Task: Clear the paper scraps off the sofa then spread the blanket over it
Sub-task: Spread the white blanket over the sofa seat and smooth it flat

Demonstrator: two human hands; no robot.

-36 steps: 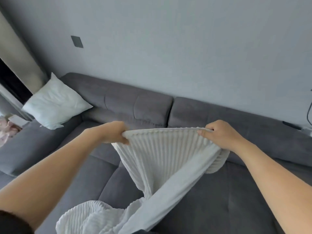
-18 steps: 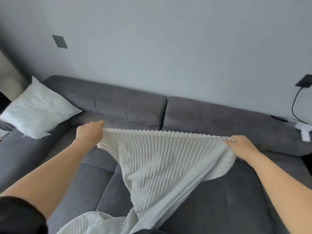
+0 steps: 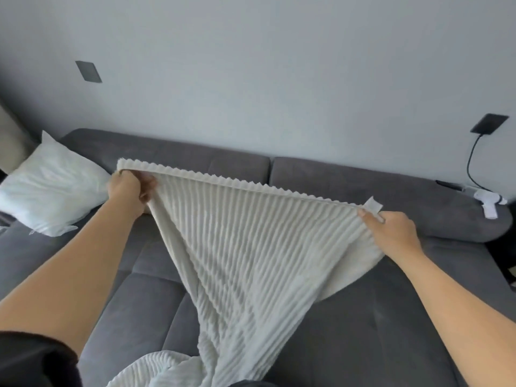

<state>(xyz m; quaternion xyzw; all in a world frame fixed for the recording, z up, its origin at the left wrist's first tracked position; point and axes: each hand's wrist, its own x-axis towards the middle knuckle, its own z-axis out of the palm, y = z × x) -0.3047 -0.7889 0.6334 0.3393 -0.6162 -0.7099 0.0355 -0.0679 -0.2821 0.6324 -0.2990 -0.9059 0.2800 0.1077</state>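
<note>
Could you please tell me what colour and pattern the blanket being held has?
The blanket is off-white with raised ribbed stripes, seen in the head view.

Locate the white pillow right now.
Head view, far left: the pillow leans in the sofa corner, just left of the left hand gripping the blanket.

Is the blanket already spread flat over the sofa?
No: the left hand and right hand hold the blanket by its top edge above the sofa, its lower part bunched.
</note>
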